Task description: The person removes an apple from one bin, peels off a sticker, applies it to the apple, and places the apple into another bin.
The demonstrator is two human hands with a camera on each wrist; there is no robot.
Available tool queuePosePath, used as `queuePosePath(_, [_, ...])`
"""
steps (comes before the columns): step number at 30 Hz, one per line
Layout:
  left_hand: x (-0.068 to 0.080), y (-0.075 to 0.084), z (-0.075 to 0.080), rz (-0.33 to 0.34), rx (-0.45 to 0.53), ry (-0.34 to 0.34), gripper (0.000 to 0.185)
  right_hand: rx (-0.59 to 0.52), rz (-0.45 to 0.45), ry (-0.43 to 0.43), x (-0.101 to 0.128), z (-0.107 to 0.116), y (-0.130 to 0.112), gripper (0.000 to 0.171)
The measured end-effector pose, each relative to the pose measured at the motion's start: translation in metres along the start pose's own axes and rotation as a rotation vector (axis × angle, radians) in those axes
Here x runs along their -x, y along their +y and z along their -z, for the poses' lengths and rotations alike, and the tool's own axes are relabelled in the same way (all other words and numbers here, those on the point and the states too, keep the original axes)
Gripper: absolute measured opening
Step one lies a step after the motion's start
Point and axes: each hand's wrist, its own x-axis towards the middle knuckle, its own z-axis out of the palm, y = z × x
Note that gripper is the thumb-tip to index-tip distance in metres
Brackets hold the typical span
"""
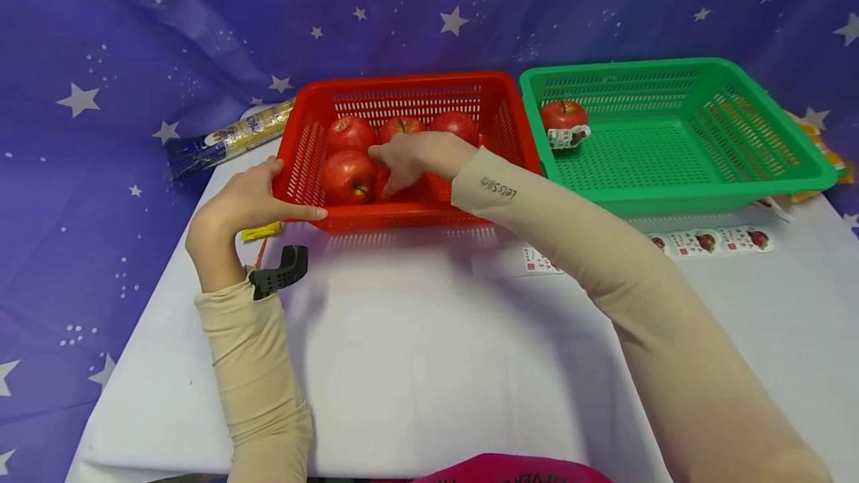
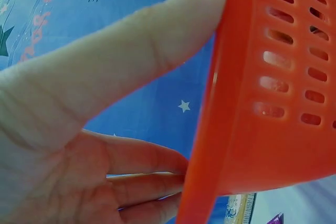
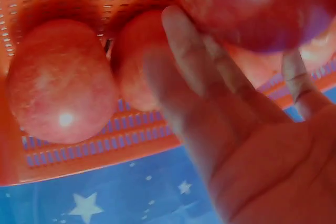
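Observation:
My left hand (image 1: 244,196) holds the near-left corner of a red plastic basket (image 1: 403,218), thumb on the front rim and fingers at the left rim. In the left wrist view the thumb and fingertips meet the basket's rim (image 2: 210,124). My right hand (image 1: 409,159) reaches down inside the basket, its fingers spread among red apples. Nearest to it is the front-left apple (image 1: 347,176); others, such as the back-left apple (image 1: 349,134), sit behind. In the right wrist view the fingertips lie right at a large apple (image 3: 257,3), not curled round it.
A green basket (image 1: 631,196) stands at the right, with one labelled apple (image 1: 562,119) in its left corner. Apple-printed label stickers (image 1: 711,241) lie in front of it. A pack of noodles (image 1: 231,139) lies behind the red basket's left side, on the white-covered table (image 1: 403,364).

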Motion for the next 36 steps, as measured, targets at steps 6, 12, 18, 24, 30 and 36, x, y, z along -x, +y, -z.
queuePosePath(6, [0.004,0.0,-0.001,-0.002,-0.006,0.012,0.09,0.038,-0.121,-0.098,0.011,-0.009,0.008,0.075])
queuePosePath(12, [0.006,-0.002,-0.003,0.006,-0.004,0.003,0.092,0.102,-0.031,-0.07,0.015,-0.02,0.019,0.062])
queuePosePath(18, [0.006,0.0,-0.006,0.01,-0.011,-0.006,0.096,0.074,0.054,0.07,0.036,-0.025,0.03,0.068])
queuePosePath(24, [0.007,0.008,-0.003,-0.033,-0.046,0.014,0.086,0.055,0.119,0.309,0.082,-0.023,0.038,0.079])
queuePosePath(30, [0.009,0.009,-0.002,-0.023,-0.056,0.006,0.087,0.004,0.28,0.634,0.127,-0.058,0.038,0.077])
queuePosePath(36, [0.008,0.009,-0.002,-0.021,-0.053,0.005,0.085,0.006,0.48,0.816,0.145,-0.117,0.029,0.073])
